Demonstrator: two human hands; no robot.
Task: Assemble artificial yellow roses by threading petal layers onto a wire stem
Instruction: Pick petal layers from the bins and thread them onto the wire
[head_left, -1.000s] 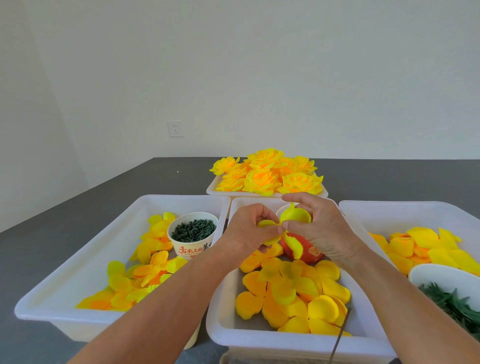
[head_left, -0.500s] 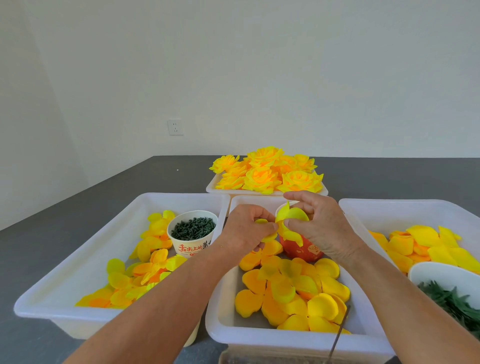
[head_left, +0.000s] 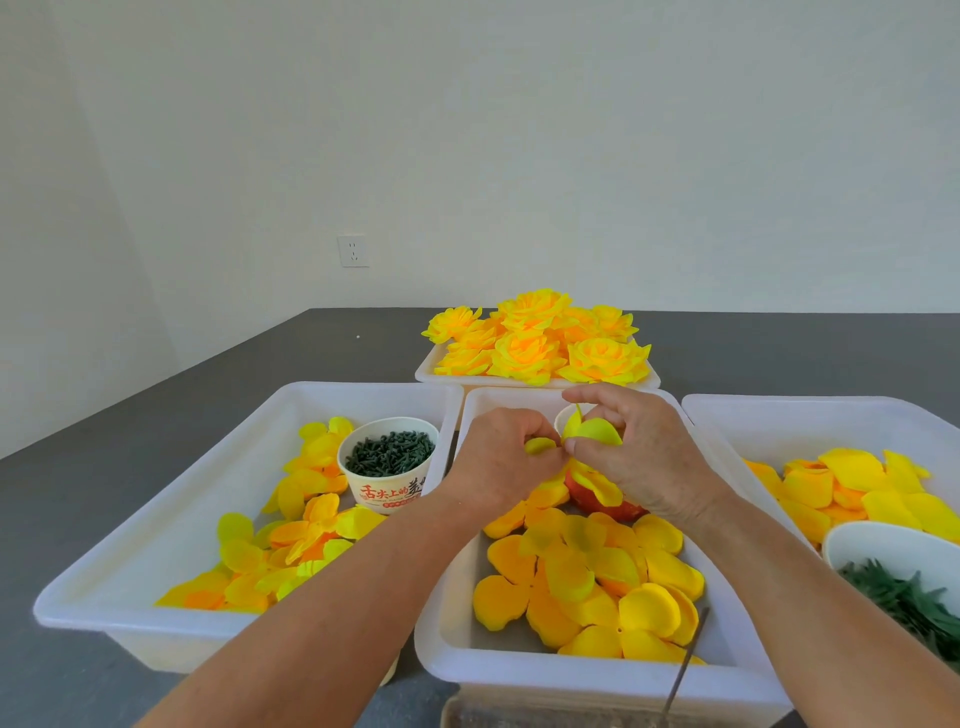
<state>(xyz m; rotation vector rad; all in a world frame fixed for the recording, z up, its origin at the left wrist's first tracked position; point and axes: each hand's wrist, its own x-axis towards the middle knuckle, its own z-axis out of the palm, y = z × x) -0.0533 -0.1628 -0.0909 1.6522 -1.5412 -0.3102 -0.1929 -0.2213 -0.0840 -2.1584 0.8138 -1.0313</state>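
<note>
Fingers of left hand & right hand curled, both pinching 1 petal layer over middle tray.

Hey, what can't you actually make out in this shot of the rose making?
Head view only:
- Wire stem: none visible inside the petal piece; left hand and right hand cover it.
- Red cup: contents hidden by the hands.
- Bowl of green leaves: cut off by the right edge.
- Thin rod: lower end out of frame.
</note>
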